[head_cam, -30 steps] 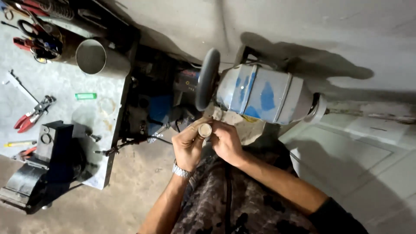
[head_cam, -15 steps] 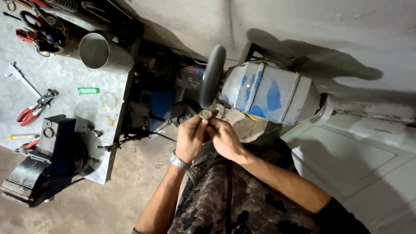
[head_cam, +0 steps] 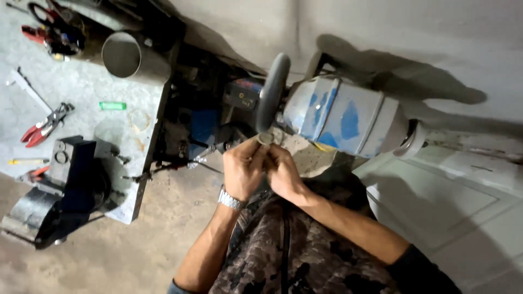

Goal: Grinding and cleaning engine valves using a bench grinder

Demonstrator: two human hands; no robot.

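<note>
1. At the far left, on the grey worktable (head_cam: pixel 81 87), lie red-handled pliers (head_cam: pixel 42 125) and a small green flat piece (head_cam: pixel 113 105); a black bench vise (head_cam: pixel 65 185) sits at the table's near edge.
2. A dull grey metal tube (head_cam: pixel 128 57) stands at the table's back corner.
3. Your left hand (head_cam: pixel 242 171), with a silver wristwatch (head_cam: pixel 230 199) on its wrist, has its fingers curled closed, pinching the small round grey metal disc (head_cam: pixel 265 139) from the left.
4. The disc is held against the lower rim of the dark grinding wheel (head_cam: pixel 271 90).
5. Your right hand (head_cam: pixel 284 174) pinches the same disc from the right, fingers closed and touching the left hand's.
6. Furthest right is the worn blue and grey grinder motor (head_cam: pixel 348 117).
</note>
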